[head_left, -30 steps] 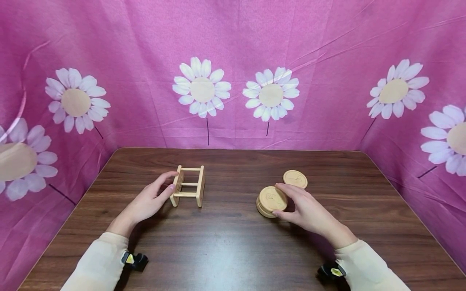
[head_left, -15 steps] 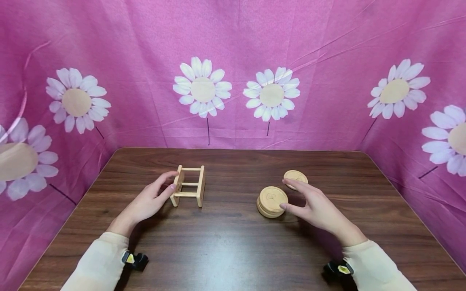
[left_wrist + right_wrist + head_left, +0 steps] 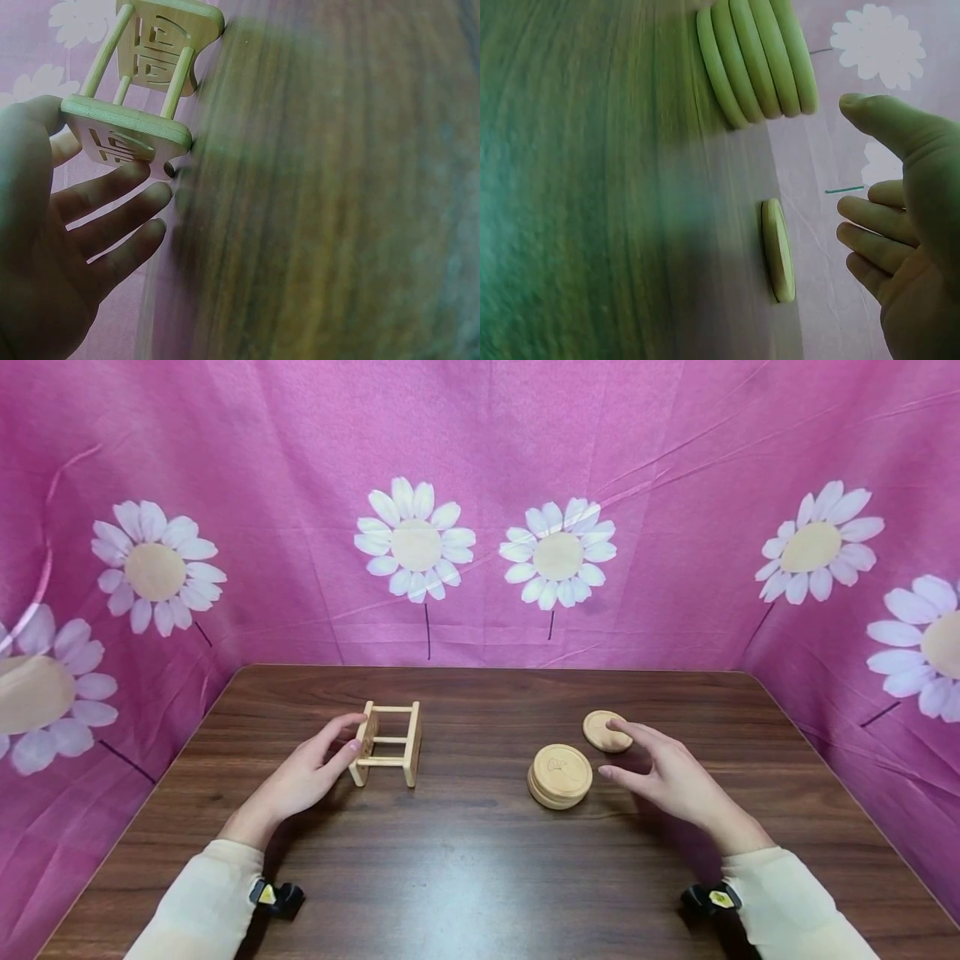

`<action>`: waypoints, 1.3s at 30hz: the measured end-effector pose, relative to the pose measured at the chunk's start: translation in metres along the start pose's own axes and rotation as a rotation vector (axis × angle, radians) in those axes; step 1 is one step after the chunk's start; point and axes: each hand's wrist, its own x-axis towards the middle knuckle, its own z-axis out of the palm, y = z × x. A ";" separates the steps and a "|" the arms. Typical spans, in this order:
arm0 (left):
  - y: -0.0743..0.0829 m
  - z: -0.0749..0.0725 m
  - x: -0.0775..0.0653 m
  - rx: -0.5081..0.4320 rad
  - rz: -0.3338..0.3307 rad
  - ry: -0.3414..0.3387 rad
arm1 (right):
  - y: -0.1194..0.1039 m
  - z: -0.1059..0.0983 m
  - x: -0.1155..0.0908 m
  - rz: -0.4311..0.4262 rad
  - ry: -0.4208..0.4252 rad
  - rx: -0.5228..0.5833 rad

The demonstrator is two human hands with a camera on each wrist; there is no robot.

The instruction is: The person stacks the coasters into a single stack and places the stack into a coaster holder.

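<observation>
A small wooden rack point(image 3: 388, 762), two slotted side panels joined by rods, stands on the left part of the table. My left hand point(image 3: 307, 774) rests against its left panel, thumb and forefinger touching it. In the left wrist view, the other fingers point(image 3: 124, 214) extend loosely beside that panel. A stack of several round wooden coasters point(image 3: 560, 777) sits right of the middle, its top one engraved with a leaf. Behind it, a single coaster point(image 3: 600, 732) lies flat. My right hand point(image 3: 678, 781) hovers to the right of both, holding nothing, fingers relaxed and apart from the coasters.
The dark wood-grain table point(image 3: 450, 877) ends at a back edge against a pink cloth point(image 3: 480, 427) printed with white daisies. The cloth also hangs along both sides. Black wrist cameras point(image 3: 279, 899) are worn at the cuffs.
My right hand has let go of the coaster stack and drawn away to the right, its fingers apart. The stack, single coaster, rack and left hand have stayed in place.
</observation>
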 end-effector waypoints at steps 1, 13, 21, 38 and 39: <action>0.000 0.000 0.000 0.002 -0.001 0.001 | 0.001 0.000 0.001 0.005 0.000 -0.001; -0.004 0.002 0.002 0.014 -0.005 -0.001 | 0.023 0.001 0.016 0.066 -0.034 -0.016; -0.006 0.002 0.002 0.011 -0.012 -0.006 | 0.030 0.003 0.026 0.101 -0.063 -0.037; -0.001 0.001 0.000 -0.016 0.023 0.005 | 0.047 0.017 0.038 0.150 -0.138 -0.075; 0.000 0.000 0.000 -0.017 0.023 0.005 | 0.047 0.018 0.039 0.150 -0.142 -0.076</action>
